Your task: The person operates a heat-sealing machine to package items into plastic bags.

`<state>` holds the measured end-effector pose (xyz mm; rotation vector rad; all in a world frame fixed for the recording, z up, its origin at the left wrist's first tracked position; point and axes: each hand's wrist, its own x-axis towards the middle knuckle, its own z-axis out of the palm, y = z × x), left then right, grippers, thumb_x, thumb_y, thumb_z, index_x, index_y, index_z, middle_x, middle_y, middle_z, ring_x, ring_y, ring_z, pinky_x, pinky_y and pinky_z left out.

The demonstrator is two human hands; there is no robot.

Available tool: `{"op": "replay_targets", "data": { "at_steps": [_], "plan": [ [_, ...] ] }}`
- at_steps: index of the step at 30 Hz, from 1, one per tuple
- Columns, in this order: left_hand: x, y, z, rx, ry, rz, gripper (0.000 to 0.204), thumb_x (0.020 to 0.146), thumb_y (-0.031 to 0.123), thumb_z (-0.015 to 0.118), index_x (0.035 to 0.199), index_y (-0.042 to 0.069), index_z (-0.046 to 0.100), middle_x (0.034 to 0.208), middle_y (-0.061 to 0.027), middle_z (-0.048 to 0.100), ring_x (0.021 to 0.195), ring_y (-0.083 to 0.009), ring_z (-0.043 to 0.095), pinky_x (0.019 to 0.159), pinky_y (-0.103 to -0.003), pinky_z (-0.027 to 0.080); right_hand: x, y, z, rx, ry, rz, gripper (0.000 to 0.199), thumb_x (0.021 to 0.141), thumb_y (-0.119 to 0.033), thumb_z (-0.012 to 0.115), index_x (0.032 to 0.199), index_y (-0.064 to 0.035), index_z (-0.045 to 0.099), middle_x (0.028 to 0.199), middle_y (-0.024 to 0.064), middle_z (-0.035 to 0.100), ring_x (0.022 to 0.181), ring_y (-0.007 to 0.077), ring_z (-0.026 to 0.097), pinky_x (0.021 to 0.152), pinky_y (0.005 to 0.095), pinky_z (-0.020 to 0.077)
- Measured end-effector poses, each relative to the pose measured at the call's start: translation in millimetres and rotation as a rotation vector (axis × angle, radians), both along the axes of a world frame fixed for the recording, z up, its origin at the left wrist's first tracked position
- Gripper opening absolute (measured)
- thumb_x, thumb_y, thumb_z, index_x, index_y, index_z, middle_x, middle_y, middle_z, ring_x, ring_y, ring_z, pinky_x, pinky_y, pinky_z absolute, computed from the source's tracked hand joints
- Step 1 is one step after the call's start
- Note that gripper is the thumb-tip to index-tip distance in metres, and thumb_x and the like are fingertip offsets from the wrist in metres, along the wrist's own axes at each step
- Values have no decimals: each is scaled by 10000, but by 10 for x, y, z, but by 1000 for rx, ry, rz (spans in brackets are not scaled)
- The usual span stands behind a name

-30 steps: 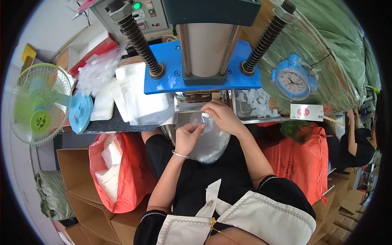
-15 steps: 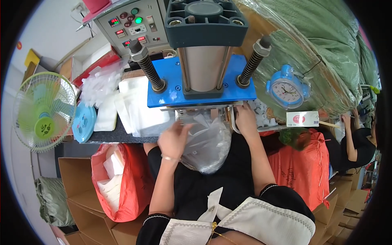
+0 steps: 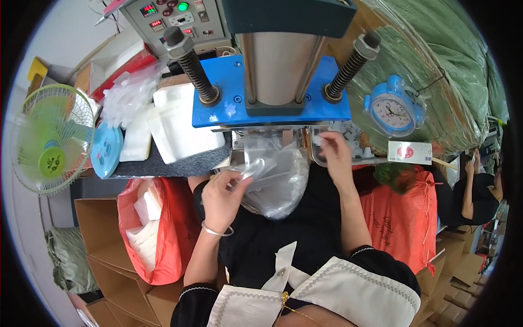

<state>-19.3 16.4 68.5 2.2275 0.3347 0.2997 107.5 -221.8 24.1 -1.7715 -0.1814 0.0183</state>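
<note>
A clear plastic pouch (image 3: 255, 169) is pinched between the left hand's (image 3: 220, 197) closed thumb and fingers, before a blue-plated press (image 3: 223, 112). At a tray (image 3: 360, 161) of white pieces (image 3: 348, 136), a small pale piece (image 3: 317, 140) is seen by the right hand's (image 3: 336, 154) curled fingertips; whether it is gripped cannot be told. 2 mishaps seem possible: slick film slipping from a light pinch, or fingers being caught were the plate lowered.
</note>
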Motion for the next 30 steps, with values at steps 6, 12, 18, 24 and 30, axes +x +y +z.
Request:
{"op": "replay_targets", "data": {
  "at_steps": [6,12,18,24,30],
  "plan": [
    [76,-148,-403,-425,206,-40,180,793,119,732,815,-45,662,671,10,622,588,-40,502,529,-202,396,22,477,530,-598,-559,525,86,881,-81,528,918,-16,570,901,104,558,831,249,552,741,360,447],
    [203,-321,-653,-579,108,-19,208,848,172,690,868,-35,681,602,58,537,539,-22,453,493,-186,359,78,588,233,-624,-367,594,145,886,-140,532,935,-10,576,914,148,578,904,329,549,791,409,437],
    [529,-95,-673,-705,212,50,223,858,223,677,852,0,687,603,46,565,509,-19,434,461,-194,323,215,349,-13,-522,-429,-24,194,880,-165,556,991,-19,623,960,202,617,909,360,574,792,420,452],
    [710,-17,-937,-491,119,11,291,826,278,702,835,-13,684,641,-27,632,559,-83,521,510,-257,398,626,92,-284,-1057,-582,-44,223,781,-41,530,978,-2,629,961,223,611,944,405,552,866,474,419],
    [400,458,-725,749,-80,303,664,756,433,694,1236,9,520,1289,-194,499,1148,-354,499,938,-433,399,569,80,-272,-852,-655,-118,201,739,-34,545,931,-2,596,883,181,606,931,381,524,813,477,386]
  ]
}}
